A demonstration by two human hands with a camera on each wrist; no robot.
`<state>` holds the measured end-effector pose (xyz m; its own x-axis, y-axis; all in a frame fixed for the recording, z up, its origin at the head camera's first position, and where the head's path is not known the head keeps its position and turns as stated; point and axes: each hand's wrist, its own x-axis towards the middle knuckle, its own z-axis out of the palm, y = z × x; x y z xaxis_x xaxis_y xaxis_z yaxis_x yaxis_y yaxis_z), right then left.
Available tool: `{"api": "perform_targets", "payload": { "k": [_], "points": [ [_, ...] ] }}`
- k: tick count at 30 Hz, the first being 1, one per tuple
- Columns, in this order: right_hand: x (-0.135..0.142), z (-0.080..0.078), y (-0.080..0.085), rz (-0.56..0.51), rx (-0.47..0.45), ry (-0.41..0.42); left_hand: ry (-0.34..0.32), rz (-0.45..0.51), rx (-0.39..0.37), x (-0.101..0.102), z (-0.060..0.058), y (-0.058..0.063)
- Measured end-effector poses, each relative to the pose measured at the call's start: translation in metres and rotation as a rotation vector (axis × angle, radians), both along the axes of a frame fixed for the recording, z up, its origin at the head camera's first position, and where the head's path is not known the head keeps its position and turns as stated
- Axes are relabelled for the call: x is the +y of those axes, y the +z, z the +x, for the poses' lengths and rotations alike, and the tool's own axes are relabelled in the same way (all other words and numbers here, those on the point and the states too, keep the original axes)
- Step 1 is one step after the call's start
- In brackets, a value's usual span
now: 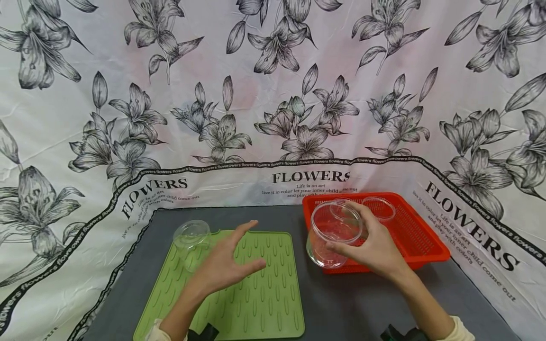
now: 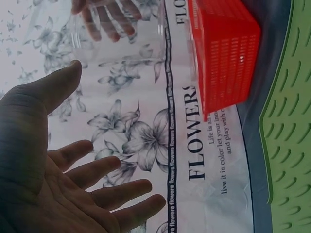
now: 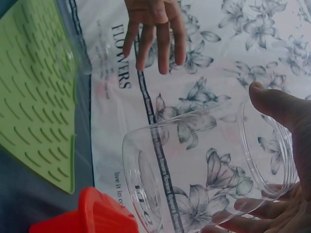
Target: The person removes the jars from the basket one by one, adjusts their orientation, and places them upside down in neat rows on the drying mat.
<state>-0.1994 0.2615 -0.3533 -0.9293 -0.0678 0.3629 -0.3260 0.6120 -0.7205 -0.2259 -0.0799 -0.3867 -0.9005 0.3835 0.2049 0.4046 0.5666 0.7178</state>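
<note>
My right hand [image 1: 375, 246] grips a clear plastic jar [image 1: 317, 241] near its rim, thumb on one side and fingers on the other. In the head view the jar overlaps the front left part of a red basket [image 1: 420, 237]. Lidless, the jar [image 3: 194, 170] shows its threaded rim by the thumb in the right wrist view. My left hand [image 1: 223, 265] is held over a green drying mat [image 1: 273, 293], its fingers spread and nothing in them. Another clear jar [image 1: 192, 234] stands at the mat's far left corner, partly behind the left hand.
Inside the basket a clear round rim [image 1: 379, 208] shows near the back. A grey table [image 1: 332, 308] lies under the mat and basket. White flower-printed cloth [image 1: 239, 184] rises behind the table and along both sides.
</note>
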Motion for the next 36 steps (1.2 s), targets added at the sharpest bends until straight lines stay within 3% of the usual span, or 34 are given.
{"api": "perform_targets", "payload": {
  "k": [8, 17, 36],
  "points": [
    [-0.012, 0.001, -0.002, -0.024, -0.013, 0.050, -0.044, 0.023, -0.009, 0.006, 0.002, 0.003],
    [-0.020, 0.001, -0.004, -0.037, -0.029, 0.086, -0.139, 0.082, -0.048, 0.011, 0.001, 0.008],
    [-0.034, 0.002, -0.007, -0.014, 0.008, 0.204, -0.220, 0.066, -0.036, 0.025, 0.000, 0.011]
  ]
}}
